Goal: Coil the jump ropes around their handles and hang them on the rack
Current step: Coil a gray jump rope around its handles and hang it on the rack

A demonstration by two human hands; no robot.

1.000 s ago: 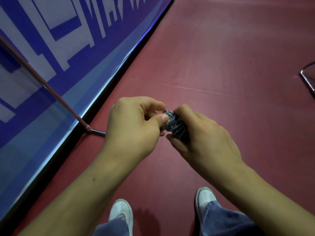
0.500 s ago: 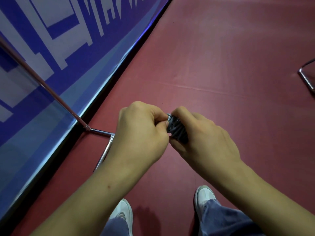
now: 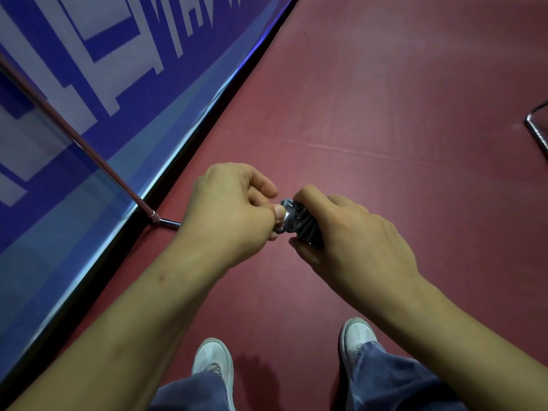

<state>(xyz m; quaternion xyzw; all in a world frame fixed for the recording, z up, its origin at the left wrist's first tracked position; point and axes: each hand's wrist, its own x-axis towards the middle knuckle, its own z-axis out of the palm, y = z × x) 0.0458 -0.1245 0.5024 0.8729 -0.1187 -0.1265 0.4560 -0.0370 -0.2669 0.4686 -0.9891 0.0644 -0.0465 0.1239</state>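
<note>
Both hands up in front of me, above the dark red floor [image 3: 385,114], meeting just off the middle of the view toward 5 o'clock. That is where the jump rope [image 3: 304,228] sits: a tight bundle of dark grey cord wound in crossing turns, held in the air and touching nothing but my fingers. My right hand [image 3: 358,241] wraps the bundle from its 3 o'clock side, index finger curled over the top and thumb pressed up against the underside. Most of the bundle is hidden in that palm, so I cannot tell where the handles lie. My left hand [image 3: 228,215] comes in from 9 o'clock with the fingers curled and the thumb tip set against the end of the bundle, pinching there beside a small pale silvery part. Whether it is pinching a loose cord end I cannot tell. At 9 o'clock from my left hand, a chrome pole [image 3: 74,137] slants down to a joint at the floor, where a short chrome bar [image 3: 167,222] runs off behind my left wrist. Behind the pole a blue banner [image 3: 89,69] with pale blocky lettering fills the 10 o'clock corner, its lower edge meeting the floor along a dark strip. At 3 o'clock, against the frame edge, is a bent corner of dark metal tubing [image 3: 536,129]. At 6 o'clock are my two white shoes [image 3: 213,357] and blue jeans [image 3: 385,378].
</note>
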